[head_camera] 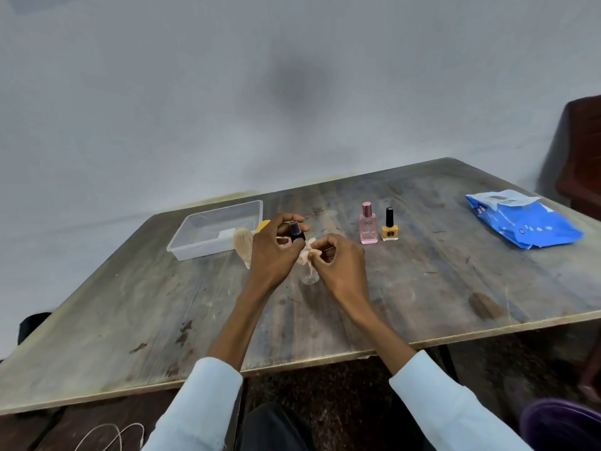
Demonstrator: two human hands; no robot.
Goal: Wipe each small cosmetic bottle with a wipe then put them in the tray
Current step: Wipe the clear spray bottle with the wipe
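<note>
Two hands meet over the middle of the worn wooden table (pixel 422 288), both reaching out of pale sleeves (pixel 201 405) at the near edge. Between and just below the hands a clear bottle (pixel 309 277) shows, its lower part visible above the tabletop; whether it stands on the wood or is held up cannot be told. The left hand (pixel 271 255) curls its fingers round a small dark bottle (pixel 296 235) with a black cap, holding it upright above the table. The right hand (pixel 340 263) pinches a crumpled pale wipe (pixel 305 255) between thumb and fingertips, the wipe lying just beside the dark bottle's base.

Left of the left hand, a beige ribbed object (pixel 244 247) lies on the table, partly hidden, and a bit of something orange (pixel 262 225) peeps out behind the hand.

Farther left sits the clear tray (pixel 182 245), with a small white piece inside it.

Right of the hands and a little farther off, a pink bottle (pixel 368 226) and a yellow bottle (pixel 389 228) with a black cap stand upright side by side, close but apart.

At the far right lies a blue wipe pack (pixel 533 222), well apart from the bottles. A dark chair (pixel 582 151) stands beyond the table's right corner.
</note>
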